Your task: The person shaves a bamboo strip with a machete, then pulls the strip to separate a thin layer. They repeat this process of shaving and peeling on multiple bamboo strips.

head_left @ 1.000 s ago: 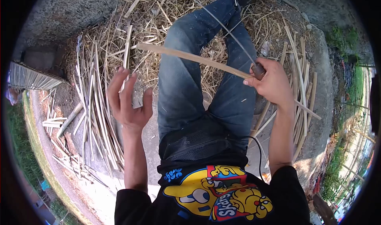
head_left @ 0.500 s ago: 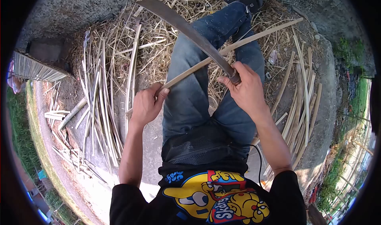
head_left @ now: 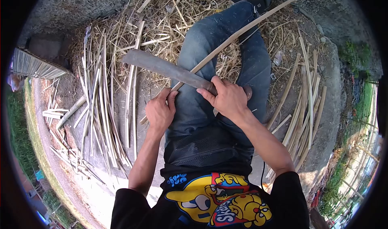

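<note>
My left hand (head_left: 160, 111) is closed around the lower part of a long bamboo strip (head_left: 238, 33), thumb along its near side. From there the strip slants up and right across my jeans (head_left: 198, 39) toward my shoe. A machete (head_left: 161, 67) with a broad dark blade is in my right hand (head_left: 228, 98), fingers wrapped round its handle. Its blade points left and crosses over the strip just beyond my left fingers. The handle's butt shows past the right knuckles.
Split bamboo strips (head_left: 97, 103) lie in a loose pile on the left. More strips (head_left: 304, 107) lie on the right. Shavings (head_left: 161, 21) cover the ground around my feet, below a rough concrete wall (head_left: 85, 8). A slatted bamboo panel (head_left: 38, 64) stands at far left.
The machete has come down and toward me, its blade now flatter and pointing left. The strip has tilted more steeply, and my left hand has shifted slightly right and nearer me.
</note>
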Demonstrator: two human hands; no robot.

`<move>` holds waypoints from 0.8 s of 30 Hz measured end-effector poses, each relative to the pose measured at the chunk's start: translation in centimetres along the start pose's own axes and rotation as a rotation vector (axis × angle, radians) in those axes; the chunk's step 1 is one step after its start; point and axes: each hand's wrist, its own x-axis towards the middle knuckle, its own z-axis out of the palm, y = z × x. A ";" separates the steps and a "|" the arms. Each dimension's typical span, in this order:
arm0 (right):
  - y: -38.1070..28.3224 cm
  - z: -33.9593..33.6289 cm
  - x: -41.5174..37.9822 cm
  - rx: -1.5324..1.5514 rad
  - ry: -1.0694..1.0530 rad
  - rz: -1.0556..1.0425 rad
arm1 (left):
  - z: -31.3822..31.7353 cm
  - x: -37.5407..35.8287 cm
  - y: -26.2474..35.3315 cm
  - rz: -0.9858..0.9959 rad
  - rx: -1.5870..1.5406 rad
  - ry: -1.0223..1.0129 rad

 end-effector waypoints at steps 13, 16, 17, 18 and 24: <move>6.0 -5.6 3.4 0.158 0.085 0.264 | -1.7 -3.0 -3.5 -0.101 -0.079 -0.099; 3.1 -2.7 2.4 0.149 -0.026 0.142 | -2.0 -2.1 -5.1 -0.268 -0.379 -0.346; 2.2 -1.9 2.1 0.163 -0.042 0.134 | -2.4 -1.7 -5.7 -0.327 -0.434 -0.449; 1.5 -1.4 1.8 0.175 -0.057 0.127 | -2.8 -1.3 -6.0 -0.386 -0.491 -0.551; 0.0 -1.0 0.8 0.201 -0.065 -0.006 | -4.4 0.1 -2.8 -0.744 -1.069 -0.884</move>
